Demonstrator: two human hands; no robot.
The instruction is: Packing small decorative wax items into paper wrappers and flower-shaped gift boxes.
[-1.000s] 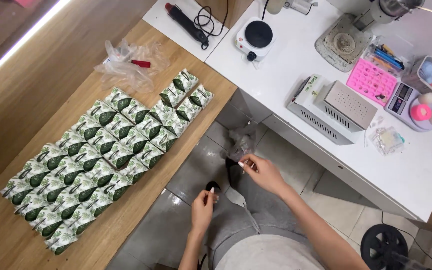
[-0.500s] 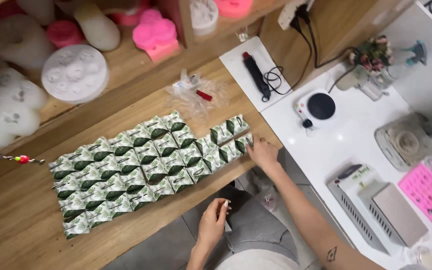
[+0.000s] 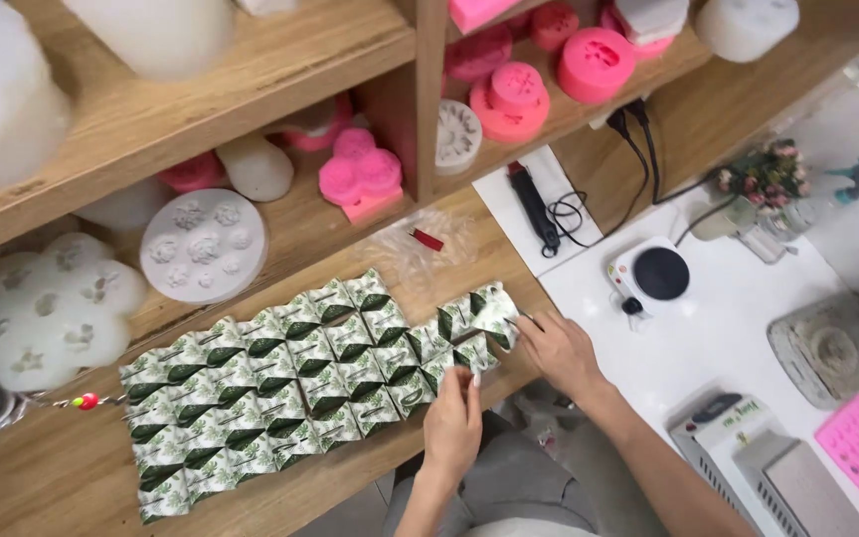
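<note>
Big white molds (image 3: 47, 308) on the left are cut off by the edge. Green-and-white leaf packets (image 3: 290, 383) lie in neat rows on the wooden table (image 3: 42, 477). The left hand (image 3: 452, 428) pinches the edge of a packet near the end of the rows. Just beside it, the right hand (image 3: 559, 350) holds one packet (image 3: 497, 308) up between its fingers. A clear bag (image 3: 420, 249) behind is hard to make out. Pink molds (image 3: 360, 179) sit on wooden shelves. A small black hotplate (image 3: 660, 273) stands on the white counter (image 3: 728, 328).

White packets (image 3: 290, 383) bear green leaf prints; pink moulds (image 3: 360, 179) sit beside a black-topped white hotplate (image 3: 650, 275).
</note>
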